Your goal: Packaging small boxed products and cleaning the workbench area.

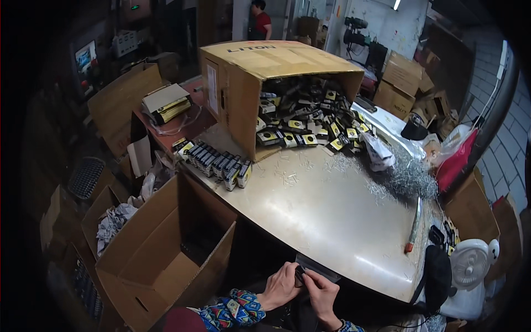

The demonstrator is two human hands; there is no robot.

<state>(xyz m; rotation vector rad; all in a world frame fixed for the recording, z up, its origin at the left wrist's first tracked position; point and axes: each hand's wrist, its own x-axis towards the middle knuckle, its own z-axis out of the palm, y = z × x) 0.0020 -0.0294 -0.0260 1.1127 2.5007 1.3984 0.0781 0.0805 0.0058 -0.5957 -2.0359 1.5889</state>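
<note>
Head view shows both hands meeting at the near edge of the bench point(332, 221) — the left hand point(281, 286) and the right hand point(322, 293) pinch one small dark part point(300, 275) between their fingertips, just above a clear bag point(318, 265). It looks like a fitting or bagging step on a single piece; the next move likely calls for a steady fingertip grip, since the part is tiny. What the part is cannot be made out — fingers cover most of it. Far across, a tipped cardboard box point(243, 83) spills small black-and-yellow packs point(304, 124), and an open empty box point(166, 249) stands at the left.
</note>
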